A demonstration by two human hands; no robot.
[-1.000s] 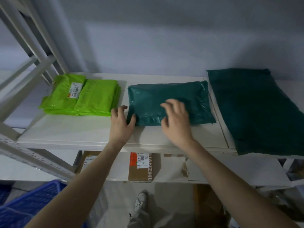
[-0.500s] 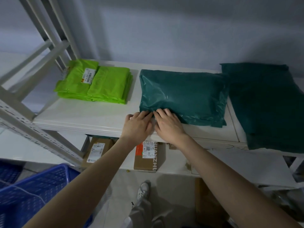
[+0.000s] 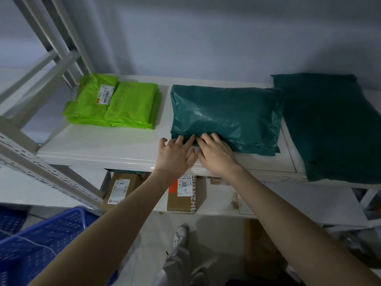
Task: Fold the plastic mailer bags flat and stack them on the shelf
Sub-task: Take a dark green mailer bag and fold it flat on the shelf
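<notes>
Two stacks are already laid on the white shelf [image 3: 99, 147]: folded lime-green plastic mailers [image 3: 123, 106] by its left edge, dark-green plastic mailers [image 3: 226, 114] mid-shelf, whose front-left corner is pressed by both hands, left [image 3: 175, 154] and right [image 3: 216, 154], fingers extended. An unfolded dark-green bag [image 3: 334, 124] remains rightward.

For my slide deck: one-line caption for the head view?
Both hands, left hand and right hand, press the dark green mailer stack's near edge on the shelf.

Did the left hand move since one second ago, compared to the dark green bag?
Yes. The left hand went rightward along the bag's front edge, from its left corner, meeting the right hand.
</notes>
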